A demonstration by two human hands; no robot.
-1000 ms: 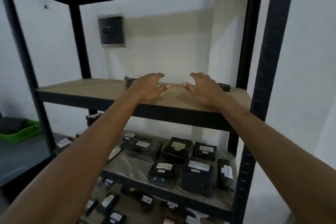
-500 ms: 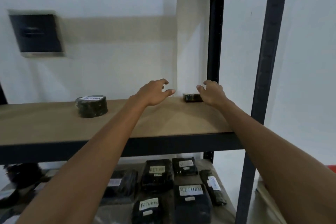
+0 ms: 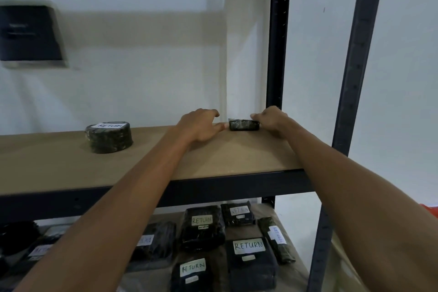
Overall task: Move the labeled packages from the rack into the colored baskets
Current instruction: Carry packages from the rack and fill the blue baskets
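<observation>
The right hand [image 3: 272, 121] is curling its fingers round the right end of the small black package [image 3: 243, 125] on the upper shelf [image 3: 237, 159]. The left hand [image 3: 201, 127] is touching its other end with the thumb; whether it is gripping is unclear. A round package [image 3: 109, 137] is sitting well to their left.

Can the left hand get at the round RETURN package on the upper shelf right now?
Probably yes. The round package sits alone on the shelf, left of the left hand, with nothing between them. That hand would first have to leave the small package it touches.
</observation>
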